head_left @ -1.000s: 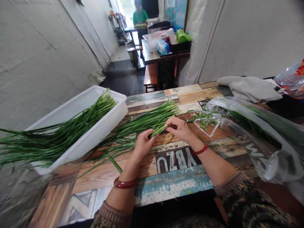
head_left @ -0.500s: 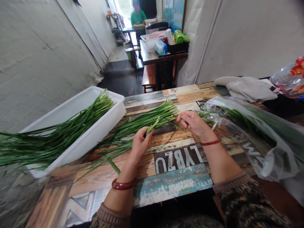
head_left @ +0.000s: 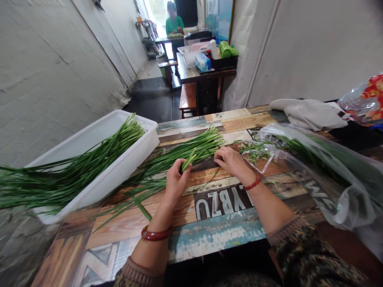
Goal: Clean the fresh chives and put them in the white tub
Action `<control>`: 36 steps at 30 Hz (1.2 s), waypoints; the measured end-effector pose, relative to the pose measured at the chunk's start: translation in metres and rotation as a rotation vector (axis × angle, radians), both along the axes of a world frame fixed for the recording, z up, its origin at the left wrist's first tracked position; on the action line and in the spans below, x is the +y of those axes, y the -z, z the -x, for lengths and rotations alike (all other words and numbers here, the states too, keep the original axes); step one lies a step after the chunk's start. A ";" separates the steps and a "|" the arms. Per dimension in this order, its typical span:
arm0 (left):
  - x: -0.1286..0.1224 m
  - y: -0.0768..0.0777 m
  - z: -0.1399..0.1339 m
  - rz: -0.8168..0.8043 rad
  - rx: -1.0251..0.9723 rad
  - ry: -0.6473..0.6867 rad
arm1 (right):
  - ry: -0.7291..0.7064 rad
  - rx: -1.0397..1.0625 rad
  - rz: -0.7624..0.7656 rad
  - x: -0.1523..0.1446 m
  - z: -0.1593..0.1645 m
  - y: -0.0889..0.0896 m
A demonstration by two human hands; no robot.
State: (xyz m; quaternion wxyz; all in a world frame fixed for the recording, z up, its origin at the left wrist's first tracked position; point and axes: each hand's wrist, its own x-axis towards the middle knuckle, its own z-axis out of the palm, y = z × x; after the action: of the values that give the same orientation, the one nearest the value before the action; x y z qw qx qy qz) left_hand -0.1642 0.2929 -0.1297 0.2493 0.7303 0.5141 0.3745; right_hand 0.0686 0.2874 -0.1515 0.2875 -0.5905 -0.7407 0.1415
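Observation:
My left hand (head_left: 176,181) is closed around a small bunch of garlic chives (head_left: 189,158), pale stem ends up past the thumb, long leaves trailing to the left. My right hand (head_left: 230,161) is just right of that bunch, its thumb and fingertips pinched together; what lies between them, if anything, is hidden. Behind both hands a larger pile of garlic chives (head_left: 191,145) rests on the table (head_left: 233,231), cut ends to the right. Small trimmed scraps (head_left: 255,151) lie beyond the right wrist.
To the left, a white plastic tub (head_left: 146,139) holds more chives, their leaves hanging over its near end. A clear plastic bag (head_left: 329,199) with chives lies at right, near a pale cloth (head_left: 311,113). Further back, a person in green (head_left: 174,26) sits beyond another table (head_left: 194,73).
My right hand has moved left and slightly down, closer to the held chives. The left hand stays nearly in place, still gripping its bunch, stem ends tilted a little more upright.

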 end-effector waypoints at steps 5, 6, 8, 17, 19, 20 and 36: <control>0.000 0.003 0.002 0.016 -0.044 -0.048 | -0.534 0.362 0.277 -0.008 -0.004 -0.015; 0.000 0.003 0.002 0.023 -0.047 -0.048 | -0.609 0.379 0.312 -0.010 -0.005 -0.017; 0.001 0.003 0.002 0.031 -0.046 -0.043 | -0.661 0.377 0.350 -0.011 -0.007 -0.020; 0.002 0.003 0.001 0.022 -0.039 -0.025 | 0.079 0.144 -0.091 0.009 -0.021 0.008; 0.002 0.003 0.001 0.019 -0.033 -0.022 | 0.091 -0.012 -0.107 0.011 -0.020 0.014; 0.002 0.004 0.000 0.018 -0.028 -0.020 | 0.106 -0.075 -0.113 0.012 -0.019 0.015; 0.002 0.008 0.002 0.010 0.021 0.019 | 0.076 -0.273 -0.069 0.002 -0.011 0.000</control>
State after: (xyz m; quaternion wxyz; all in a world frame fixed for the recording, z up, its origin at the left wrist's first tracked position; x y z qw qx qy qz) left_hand -0.1666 0.2952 -0.1380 0.2508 0.7377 0.5117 0.3620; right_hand 0.0796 0.2897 -0.1520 0.2091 -0.6216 -0.7546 0.0234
